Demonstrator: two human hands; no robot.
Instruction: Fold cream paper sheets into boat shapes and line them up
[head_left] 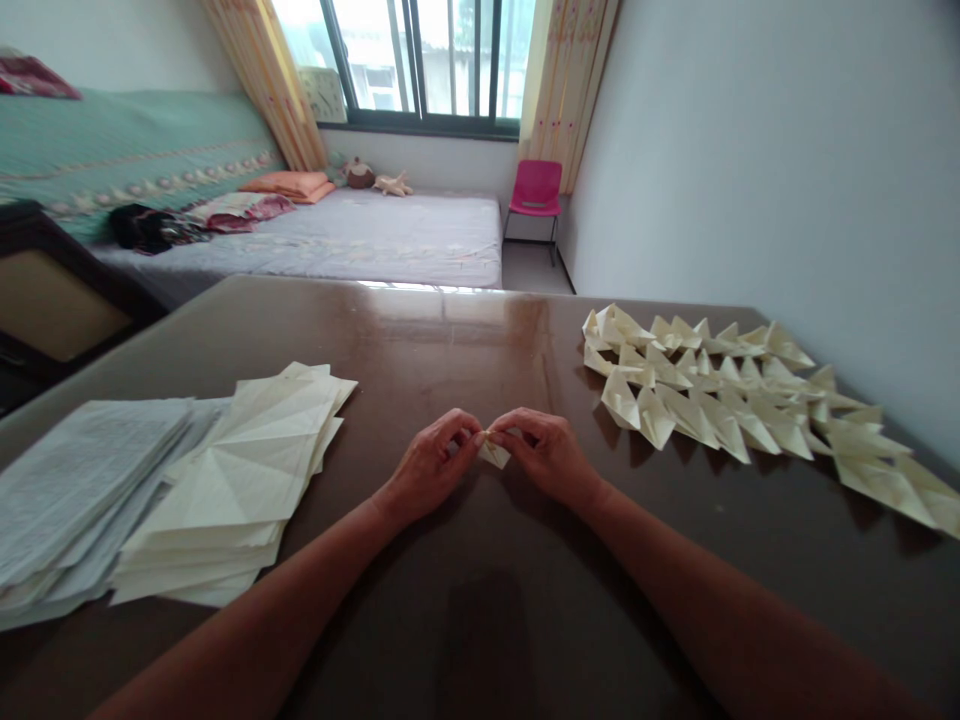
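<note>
The left hand (435, 458) and the right hand (553, 457) both pinch one small folded paper (494, 457) between their fingertips, over the middle of the brown surface (420, 340). To the left is a pile of creased sheets (255, 450), next to gray sheets (90, 465). To the right, pointy paper shapes (688, 415) sit in rows. Past the surface are a bed (427, 235) and a pink chair (537, 188).

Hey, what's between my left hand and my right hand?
A small folded paper, pinched by both your left hand and right hand; the head view shows it.
</note>
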